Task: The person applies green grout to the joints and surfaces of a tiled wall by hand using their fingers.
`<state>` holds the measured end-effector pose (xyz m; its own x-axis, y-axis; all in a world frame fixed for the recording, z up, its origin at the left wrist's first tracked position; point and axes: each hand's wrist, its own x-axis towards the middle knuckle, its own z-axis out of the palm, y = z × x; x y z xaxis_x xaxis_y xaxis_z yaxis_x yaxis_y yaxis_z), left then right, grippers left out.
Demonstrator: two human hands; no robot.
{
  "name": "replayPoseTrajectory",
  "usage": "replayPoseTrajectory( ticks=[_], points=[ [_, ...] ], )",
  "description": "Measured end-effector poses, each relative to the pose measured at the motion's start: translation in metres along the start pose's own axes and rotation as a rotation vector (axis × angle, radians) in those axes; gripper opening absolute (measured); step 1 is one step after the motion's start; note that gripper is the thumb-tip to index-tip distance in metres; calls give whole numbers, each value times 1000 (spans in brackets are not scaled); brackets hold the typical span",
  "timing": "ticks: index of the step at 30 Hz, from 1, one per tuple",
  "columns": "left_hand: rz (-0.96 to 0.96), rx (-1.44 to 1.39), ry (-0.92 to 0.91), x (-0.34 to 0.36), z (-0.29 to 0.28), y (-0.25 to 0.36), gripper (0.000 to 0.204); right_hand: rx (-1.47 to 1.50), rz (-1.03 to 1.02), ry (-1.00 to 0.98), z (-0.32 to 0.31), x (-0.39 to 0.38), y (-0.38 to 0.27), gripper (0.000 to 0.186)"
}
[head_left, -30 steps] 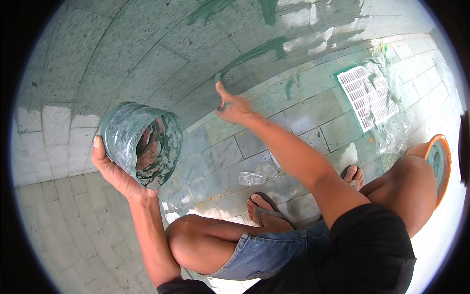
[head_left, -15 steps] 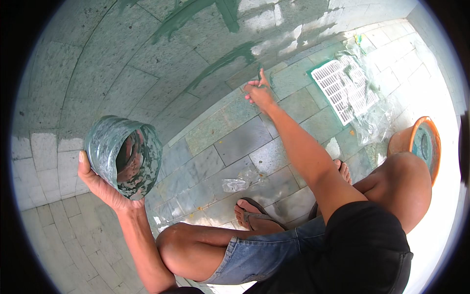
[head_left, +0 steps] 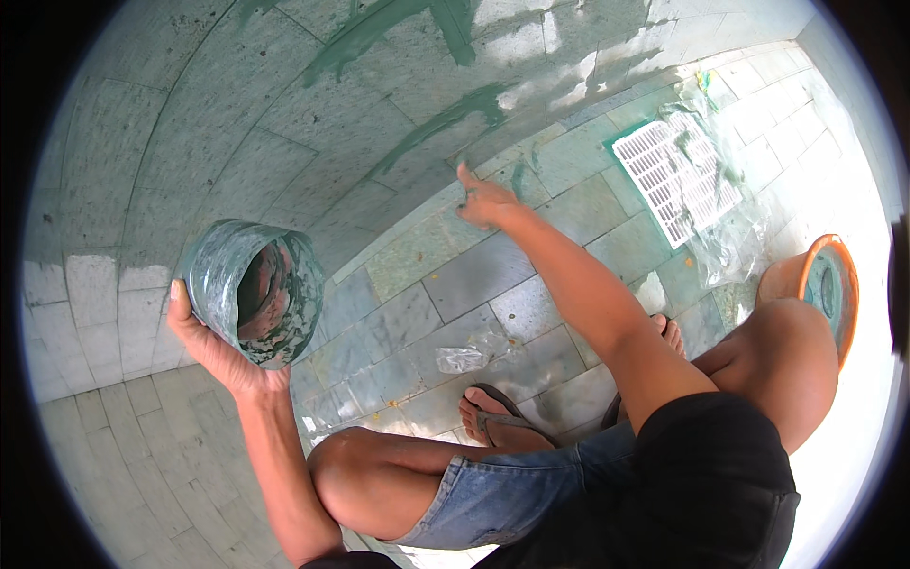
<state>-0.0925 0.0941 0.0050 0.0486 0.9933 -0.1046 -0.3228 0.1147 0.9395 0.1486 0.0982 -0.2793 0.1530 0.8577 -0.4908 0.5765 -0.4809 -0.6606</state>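
Observation:
My left hand [head_left: 223, 356] is wrapped round the underside of a clear plastic tub [head_left: 213, 275], which looks like a cut-off bottle. It is tilted with its mouth toward the right, and dark green paste is smeared over its inner wall. Low against the tiled wall [head_left: 275, 104], my right hand [head_left: 488, 204] reaches out with one finger stretched and the others partly bent. It holds nothing, and green shows on its fingertips. Green paste streaks [head_left: 445, 123] run across the wall tiles above it. Whether the stretched finger touches the wall I cannot tell.
On the stone-tiled floor [head_left: 474, 270], a white slotted grate [head_left: 673, 171] lies partly under crumpled clear plastic [head_left: 735, 242]. An orange bucket [head_left: 787, 277] stands beside my right knee. Another scrap of clear plastic [head_left: 462, 359] lies near my sandalled foot [head_left: 498, 417].
My right hand has moved left and slightly down along the foot of the wall. The tub in my left hand has shifted a little to the right and turned slightly.

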Motion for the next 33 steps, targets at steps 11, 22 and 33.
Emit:
replayPoseTrajectory(
  ticks=[11,22,33],
  points=[
    [-53,-11,-92,16,4,0,53,480,-911,-325,-120,-186,-142,76],
    [-3,182,-101,2,27,-18,43,-183,-731,-311,-85,-172,-185,29],
    [31,184,-114,5,18,-7,42,-190,-750,-484,-64,-154,-199,28]
  ],
)
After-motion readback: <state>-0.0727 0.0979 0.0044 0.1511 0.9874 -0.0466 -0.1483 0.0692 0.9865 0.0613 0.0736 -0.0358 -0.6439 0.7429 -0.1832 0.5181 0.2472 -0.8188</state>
